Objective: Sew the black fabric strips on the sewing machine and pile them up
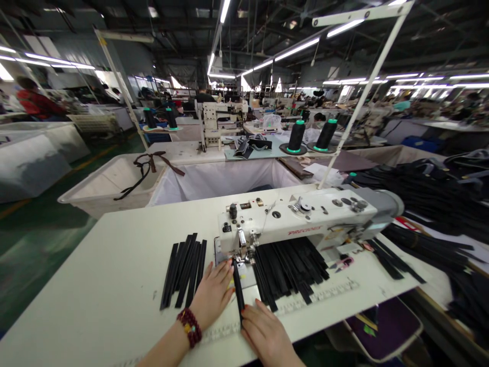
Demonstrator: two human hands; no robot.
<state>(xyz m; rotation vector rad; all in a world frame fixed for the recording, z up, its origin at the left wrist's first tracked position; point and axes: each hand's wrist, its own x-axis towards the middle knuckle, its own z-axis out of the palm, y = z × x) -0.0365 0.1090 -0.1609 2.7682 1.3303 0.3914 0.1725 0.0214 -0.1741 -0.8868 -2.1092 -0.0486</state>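
Observation:
A narrow black strip (238,286) lies lengthwise on the table, its far end under the presser foot of a white sewing machine (275,219). My left hand (214,293), with a dark red bead bracelet at the wrist, rests flat beside the strip, fingers stretched out and fingertips at its left edge near the foot. At the strip's near end, my right hand (265,330) has its fingers and thumb closed on it. Several black strips (185,267) lie left of my left hand. A larger row of black strips (290,267) sits beneath the machine arm.
Pink-handled snips (344,263) lie right of the larger row. Behind the table stand a white bin (110,181) with straps over its rim and two black thread cones (296,136). Dark material (439,188) is piled at right. A thread-stand pole (362,97) rises behind the machine.

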